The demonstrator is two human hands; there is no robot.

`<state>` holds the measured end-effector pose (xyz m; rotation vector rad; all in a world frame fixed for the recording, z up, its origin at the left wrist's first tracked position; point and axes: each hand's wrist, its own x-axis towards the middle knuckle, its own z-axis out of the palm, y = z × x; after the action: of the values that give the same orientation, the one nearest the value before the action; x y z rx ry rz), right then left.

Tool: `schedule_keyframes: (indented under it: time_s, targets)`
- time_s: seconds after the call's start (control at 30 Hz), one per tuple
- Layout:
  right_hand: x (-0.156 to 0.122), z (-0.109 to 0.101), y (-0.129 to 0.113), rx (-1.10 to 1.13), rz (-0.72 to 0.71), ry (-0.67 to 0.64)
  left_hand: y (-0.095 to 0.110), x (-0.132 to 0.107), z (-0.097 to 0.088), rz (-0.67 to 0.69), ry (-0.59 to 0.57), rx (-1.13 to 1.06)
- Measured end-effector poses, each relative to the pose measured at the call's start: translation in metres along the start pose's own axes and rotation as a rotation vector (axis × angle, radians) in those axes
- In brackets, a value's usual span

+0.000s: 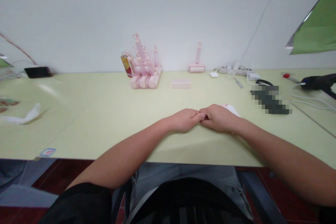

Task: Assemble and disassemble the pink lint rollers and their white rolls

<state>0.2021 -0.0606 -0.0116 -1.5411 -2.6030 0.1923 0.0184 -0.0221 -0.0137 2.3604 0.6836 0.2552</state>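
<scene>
My left hand (185,120) and my right hand (219,118) rest on the table, clasped together with fingers folded into each other. I see no object between them, though the inner fingers are hidden. Just behind my right wrist lies a white thing with a bit of pink (233,110), partly covered. Beyond my hands, a translucent pink cover (181,83) lies on the tabletop. A pink lint roller (196,68) stands upright near the wall, its handle pointing up. Further left is a stacked group of pink lint rollers (144,73), several with looped handles.
The pale yellow table (105,119) runs along a white wall. A yellow-and-red carton (126,65) stands behind the stack. At right are a power strip (236,70), white cables and a dark, partly blurred-out object (270,101). A black phone-like device (38,72) and white tissue (25,116) lie left.
</scene>
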Motion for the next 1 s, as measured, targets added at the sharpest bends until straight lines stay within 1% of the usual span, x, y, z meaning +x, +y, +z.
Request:
schedule_keyframes:
  time_s: [0.07, 0.23, 0.33, 0.47, 0.73, 1.0]
  targets:
    - [0.0, -0.0006, 0.0001, 0.002, -0.002, 0.023, -0.0007, 0.0007, 0.0, -0.05, -0.009, -0.144]
    - [0.0, -0.0012, -0.0015, 0.014, 0.019, 0.03, -0.0036, 0.0006, 0.0014, -0.346, -0.136, -0.586]
    - [-0.0002, -0.0017, -0.0033, 0.022, 0.02, 0.039, -0.0042, 0.0005, -0.0003, -0.432, -0.165, -0.728]
    - [-0.0004, -0.0024, -0.0039, 0.044, 0.024, 0.067, -0.0035, 0.0011, -0.0028, -0.431, -0.143, -0.822]
    - [0.0005, -0.0038, 0.0002, 0.046, 0.051, 0.08, -0.0022, 0.0014, -0.0007, -0.365, -0.095, -0.88]
    - [0.0003, -0.0046, -0.002, 0.033, 0.06, 0.054, -0.0021, -0.0002, -0.0036, -0.396, -0.123, -0.882]
